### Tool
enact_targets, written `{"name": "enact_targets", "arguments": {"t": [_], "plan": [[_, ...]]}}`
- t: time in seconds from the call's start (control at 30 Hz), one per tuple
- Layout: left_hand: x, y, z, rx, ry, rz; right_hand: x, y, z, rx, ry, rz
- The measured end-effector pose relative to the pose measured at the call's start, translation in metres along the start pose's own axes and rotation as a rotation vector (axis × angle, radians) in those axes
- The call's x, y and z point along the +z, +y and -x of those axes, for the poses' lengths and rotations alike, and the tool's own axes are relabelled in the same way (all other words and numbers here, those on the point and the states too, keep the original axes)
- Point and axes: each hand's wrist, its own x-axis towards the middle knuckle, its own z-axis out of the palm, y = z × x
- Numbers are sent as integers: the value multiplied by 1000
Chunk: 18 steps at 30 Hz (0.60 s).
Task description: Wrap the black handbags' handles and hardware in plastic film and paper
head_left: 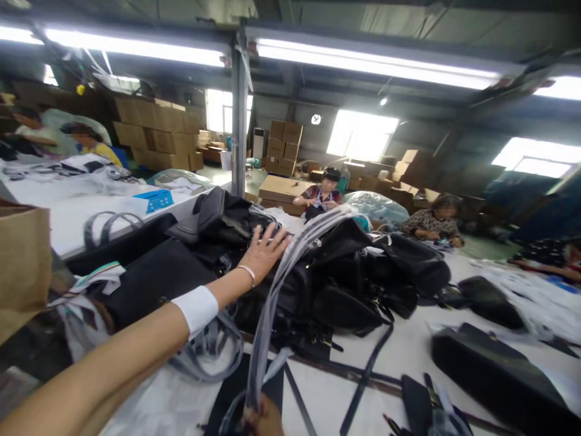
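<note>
My left hand point(265, 249) reaches far forward over a heap of black bags point(345, 278), fingers spread and flat, touching the top of a bag. A white band sits on that forearm. My right hand point(263, 419) shows only partly at the bottom edge, closed round a bundle of clear plastic sleeves point(281, 284) that rises up and bends over toward the heap.
A white table point(68, 218) stands at left with handles and a blue card point(154, 200). A brown paper bag point(22, 266) is at far left. More black bags point(499, 375) and straps lie at right. Several people sit among cardboard boxes point(281, 148) behind.
</note>
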Motion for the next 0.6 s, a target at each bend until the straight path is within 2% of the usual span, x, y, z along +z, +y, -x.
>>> {"name": "enact_targets", "arguments": {"t": [0.03, 0.07, 0.17, 0.23, 0.27, 0.33, 0.43, 0.5, 0.6], "plan": [[17, -15, 22, -255, 6, 152, 3, 4, 0, 20, 19, -72], [32, -25, 50, -358, -26, 204, 4, 6, 1, 28, 33, -137], [70, -32, 150, -511, -205, 353, 4, 9, 0, 4, 3, -211], [94, -21, 205, -593, -322, 484, 1, 9, 0, 8, -37, -204], [106, -14, 225, -625, -364, 548, 0, 8, 1, 9, -54, -195], [130, 2, 250, -658, -426, 672, -5, 8, 4, 11, -70, -162], [160, 20, 262, -666, -480, 797, -14, 7, 13, 13, -22, -78], [172, 25, 266, -667, -501, 818, -21, 4, 19, 19, 43, -19], [178, 24, 277, -661, -533, 776, -28, -2, 28, -7, 142, 157]]}}
